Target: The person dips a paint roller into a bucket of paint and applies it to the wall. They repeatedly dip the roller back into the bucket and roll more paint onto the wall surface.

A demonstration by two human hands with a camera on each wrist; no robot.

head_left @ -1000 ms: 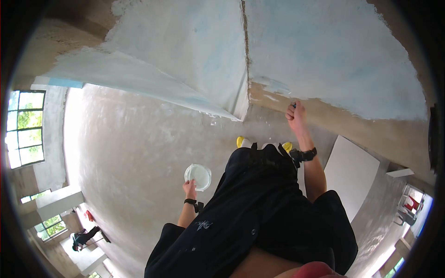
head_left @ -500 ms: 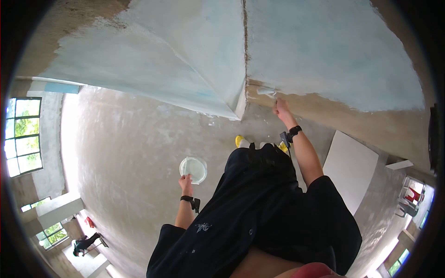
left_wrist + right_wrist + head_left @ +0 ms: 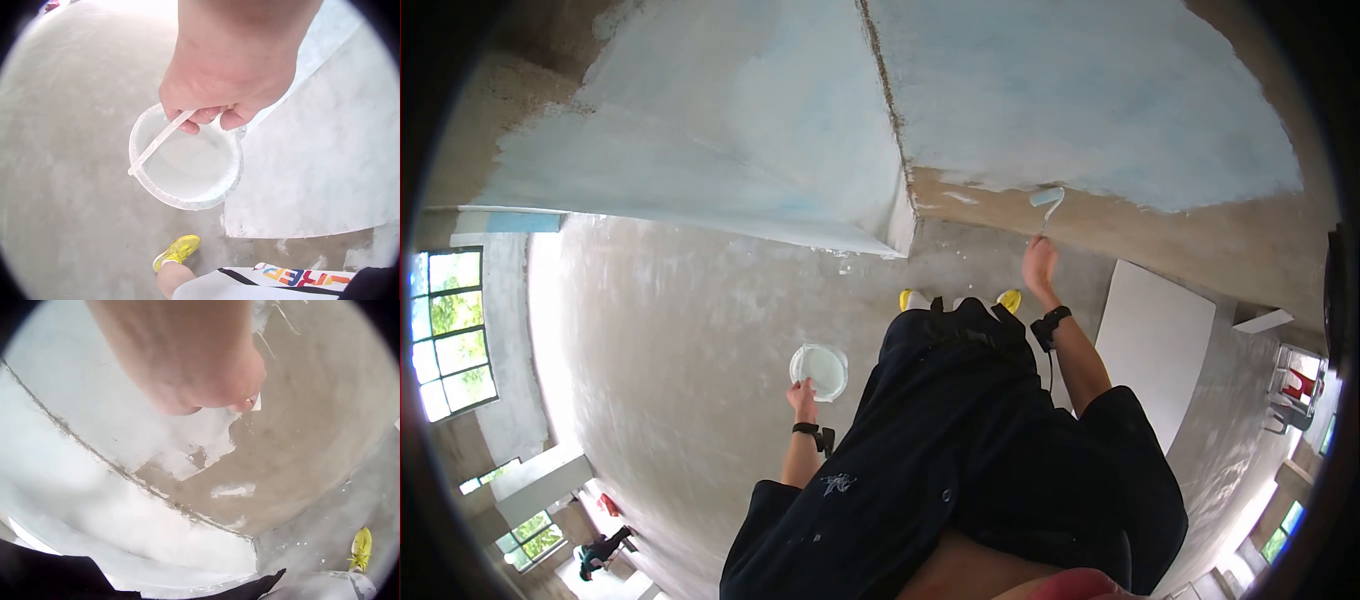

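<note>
My left hand (image 3: 802,400) grips the handle (image 3: 156,145) of a white bucket (image 3: 187,204), which hangs over the floor with pale liquid paint inside. In the head view my right hand (image 3: 1041,264) holds a small paint roller (image 3: 1047,197) by its handle, largely hidden in the fist. The roller's pale sleeve lies over the lower edge of the painted area on the right wall (image 3: 1080,100), where pale blue-white meets bare brown plaster (image 3: 1200,230). In the right wrist view the hand (image 3: 200,369) covers nearly all of the roller.
A cracked corner line (image 3: 882,75) separates the two painted walls. On the floor to the right lies a large white board (image 3: 1157,345). Yellow shoes (image 3: 1008,299) stand near the wall base. Far to the lower left is another person (image 3: 603,550), with windows (image 3: 455,330) above.
The roller went left to near the corner, leaving pale paint there, and now stands further right along the wall's lower strip. My left hand keeps its grip on the bucket handle.
</note>
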